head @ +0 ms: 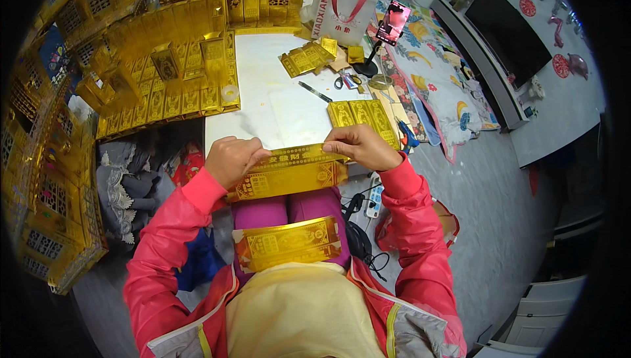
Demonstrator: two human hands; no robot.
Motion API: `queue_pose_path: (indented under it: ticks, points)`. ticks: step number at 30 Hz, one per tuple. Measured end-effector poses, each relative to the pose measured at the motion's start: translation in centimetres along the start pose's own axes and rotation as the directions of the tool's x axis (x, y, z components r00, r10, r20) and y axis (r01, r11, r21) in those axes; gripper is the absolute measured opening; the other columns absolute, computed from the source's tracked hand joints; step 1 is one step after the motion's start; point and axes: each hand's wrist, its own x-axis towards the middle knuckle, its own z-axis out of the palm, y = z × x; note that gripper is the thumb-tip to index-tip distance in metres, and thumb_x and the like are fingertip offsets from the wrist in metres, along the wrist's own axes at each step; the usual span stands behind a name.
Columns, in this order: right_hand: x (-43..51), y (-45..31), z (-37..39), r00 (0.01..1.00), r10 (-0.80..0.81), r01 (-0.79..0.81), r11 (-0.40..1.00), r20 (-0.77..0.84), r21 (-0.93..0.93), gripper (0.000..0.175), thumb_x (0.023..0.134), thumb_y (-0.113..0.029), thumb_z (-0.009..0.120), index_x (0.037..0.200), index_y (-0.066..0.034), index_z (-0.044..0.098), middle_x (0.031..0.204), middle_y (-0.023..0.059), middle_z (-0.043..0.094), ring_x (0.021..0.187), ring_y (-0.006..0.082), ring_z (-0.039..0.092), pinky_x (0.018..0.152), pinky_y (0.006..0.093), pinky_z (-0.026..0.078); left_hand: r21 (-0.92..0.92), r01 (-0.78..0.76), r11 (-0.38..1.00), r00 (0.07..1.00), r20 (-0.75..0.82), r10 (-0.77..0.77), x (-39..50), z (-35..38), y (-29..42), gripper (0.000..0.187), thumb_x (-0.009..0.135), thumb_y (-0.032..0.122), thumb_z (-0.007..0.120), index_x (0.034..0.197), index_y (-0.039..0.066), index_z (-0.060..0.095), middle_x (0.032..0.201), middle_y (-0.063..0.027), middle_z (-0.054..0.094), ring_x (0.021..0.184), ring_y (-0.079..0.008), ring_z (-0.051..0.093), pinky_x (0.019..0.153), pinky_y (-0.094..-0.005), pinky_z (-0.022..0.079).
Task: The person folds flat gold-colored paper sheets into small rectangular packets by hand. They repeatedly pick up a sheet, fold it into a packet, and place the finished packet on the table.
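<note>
A printed gold foil card sheet (296, 179) is stretched over my thighs at the front edge of the white table (256, 82), with a crease along its length. My left hand (235, 160) pinches its upper strip near the left end, thumb on top. Towards the right end, my right hand (365, 147) grips the same strip between thumb and fingers. More gold card (291, 242) lies on my lap, close to my belly. Just beyond my right hand sits a block of gold card boxes (362, 116) side by side. The sheet's underside is hidden.
Gold foil card structures (177, 72) crowd the left side. On the table are a black pen (315, 91), scissors (339, 83), loose gold card pieces (305, 58), a phone on a stand (393, 21) and a carrier bag (342, 10). A blue glue gun (408, 136) stands at the right edge.
</note>
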Motion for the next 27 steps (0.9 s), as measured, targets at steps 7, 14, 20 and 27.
queue_pose_path:
  ticks: [7, 14, 20, 27]
  points:
    - [0.3, -4.6, 1.5, 0.851, -0.5, 0.306, 0.722, -0.162, -0.621, 0.014, 0.083, -0.014, 0.07, 0.095, -0.0079, 0.072, 0.08, 0.0079, 0.067, 0.078, 0.0248, 0.066, 0.065, 0.0382, 0.052, -0.595, 0.601, 0.533, 0.758, 0.635, -0.146, 0.8, -0.1, 0.6, 0.03, 0.101, 0.02, 0.059, 0.126, 0.003, 0.057, 0.105, -0.0067, 0.063, 0.098, -0.0131, 0.057, 0.088, -0.0277, 0.046]
    - [0.1, -7.9, 2.9, 0.681, -0.697, 0.287, 0.538, -0.226, -0.793, 0.044, 0.079, -0.012, 0.07, 0.121, -0.0054, 0.064, 0.121, 0.0094, 0.064, 0.102, 0.0314, 0.057, 0.091, 0.0384, 0.048, -0.618, 0.526, 0.585, 0.818, 0.556, -0.148, 2.1, 0.6, 1.3, 0.075, 0.079, 0.038, 0.085, 0.134, 0.002, 0.046, 0.122, -0.0143, 0.059, 0.11, -0.0217, 0.058, 0.097, -0.0335, 0.047]
    - [0.8, -5.7, 2.7, 0.789, -0.486, 0.209, 0.787, -0.376, -0.58, 0.028, 0.082, -0.008, 0.074, 0.105, -0.003, 0.06, 0.109, 0.0108, 0.064, 0.098, 0.0329, 0.06, 0.083, 0.0406, 0.051, -0.598, 0.346, 0.723, 0.925, 0.088, -0.37, 2.5, 4.2, 1.2, 0.085, 0.07, 0.029, 0.093, 0.133, 0.002, 0.042, 0.119, -0.0169, 0.062, 0.11, -0.0295, 0.063, 0.094, -0.0376, 0.05]
    - [3.0, -1.4, 3.7, 0.862, -0.468, 0.265, 0.742, -0.192, -0.616, 0.014, 0.086, -0.002, 0.068, 0.099, -0.0011, 0.063, 0.099, 0.0117, 0.064, 0.091, 0.0318, 0.062, 0.078, 0.0391, 0.052, -0.276, 0.241, 0.93, 0.901, -0.293, -0.32, 1.6, 8.8, 1.6, 0.101, 0.077, 0.031, 0.087, 0.152, 0.0, 0.026, 0.154, -0.0254, 0.033, 0.143, -0.0406, 0.035, 0.119, -0.0466, 0.029]
